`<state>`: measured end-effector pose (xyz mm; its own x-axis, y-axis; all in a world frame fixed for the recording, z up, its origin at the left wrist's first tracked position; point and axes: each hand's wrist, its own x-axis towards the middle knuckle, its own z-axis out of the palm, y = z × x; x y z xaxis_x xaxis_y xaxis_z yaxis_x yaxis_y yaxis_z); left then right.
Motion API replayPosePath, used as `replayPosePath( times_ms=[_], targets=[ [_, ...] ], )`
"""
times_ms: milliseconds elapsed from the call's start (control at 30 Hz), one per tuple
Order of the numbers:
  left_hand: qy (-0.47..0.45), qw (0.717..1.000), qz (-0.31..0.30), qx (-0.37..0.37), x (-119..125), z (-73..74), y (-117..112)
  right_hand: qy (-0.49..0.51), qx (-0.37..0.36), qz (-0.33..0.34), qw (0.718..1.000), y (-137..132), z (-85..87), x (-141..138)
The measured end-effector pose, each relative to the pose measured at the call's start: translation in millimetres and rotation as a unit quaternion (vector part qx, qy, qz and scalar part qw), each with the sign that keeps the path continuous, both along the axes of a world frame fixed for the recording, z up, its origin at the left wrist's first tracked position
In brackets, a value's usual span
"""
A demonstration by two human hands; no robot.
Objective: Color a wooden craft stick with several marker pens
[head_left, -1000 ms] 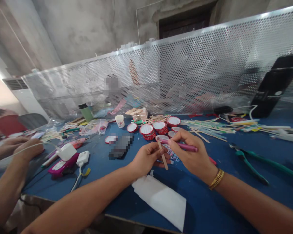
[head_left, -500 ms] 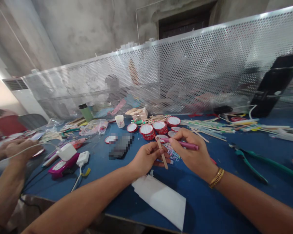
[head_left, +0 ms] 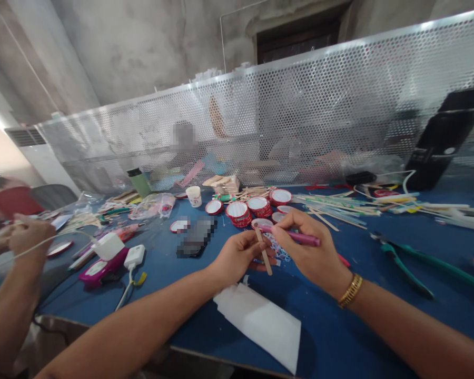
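Note:
My left hand (head_left: 237, 258) is closed on a flat wooden stick (head_left: 264, 251), held upright a little above the blue table (head_left: 332, 321). My right hand (head_left: 308, 250) grips a pink pen (head_left: 296, 237) like a writing tool, its tip touching the top of the stick. A gold bracelet (head_left: 349, 290) sits on my right wrist. Under the hands lies a small heap of coloured rubber bands (head_left: 278, 250). Behind them stand several red-rimmed round lids (head_left: 256, 205).
A white paper sheet (head_left: 260, 323) lies near the front edge. Green pliers (head_left: 414, 263) lie at the right, loose sticks (head_left: 339, 205) behind. A charger (head_left: 133, 256) and pink device (head_left: 100, 268) lie left. Another person's hands (head_left: 27, 234) are at far left. A perforated metal screen (head_left: 300, 105) backs the table.
My hands barely move, the pen tip staying on the stick. The other person's hands at far left have lifted and drawn back to the left.

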<state>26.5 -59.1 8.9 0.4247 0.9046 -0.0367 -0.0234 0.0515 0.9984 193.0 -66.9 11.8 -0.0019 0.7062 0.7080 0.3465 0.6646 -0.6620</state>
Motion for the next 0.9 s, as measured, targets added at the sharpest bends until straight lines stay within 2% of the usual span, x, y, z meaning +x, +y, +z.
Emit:
replayPosePath(
  times_ms=[233, 400, 567, 733, 900],
  targets=[
    [0.002, 1.000, 0.005, 0.001, -0.3, 0.5, -0.2, -0.001, 0.000, -0.015, 1.000, 1.8, -2.0, 0.5],
    [0.000, 1.000, -0.002, 0.002, -0.1, 0.3, -0.4, -0.006, -0.005, 0.000, 1.000, 1.5, -2.1, 0.5],
    [0.003, 1.000, 0.008, -0.001, -0.1, 0.4, -0.1, 0.001, 0.014, -0.023, 1.000, 1.1, -0.8, 1.6],
    [0.011, 1.000, -0.005, 0.010, -0.1, 0.5, 0.0, -0.008, -0.004, 0.009, 1.000, 1.0, -1.6, 0.2],
    [-0.001, 1.000, 0.005, -0.003, -0.1, 0.0, 0.2, 0.003, 0.016, -0.024, 1.000, 2.8, -1.7, 0.8]
  ],
)
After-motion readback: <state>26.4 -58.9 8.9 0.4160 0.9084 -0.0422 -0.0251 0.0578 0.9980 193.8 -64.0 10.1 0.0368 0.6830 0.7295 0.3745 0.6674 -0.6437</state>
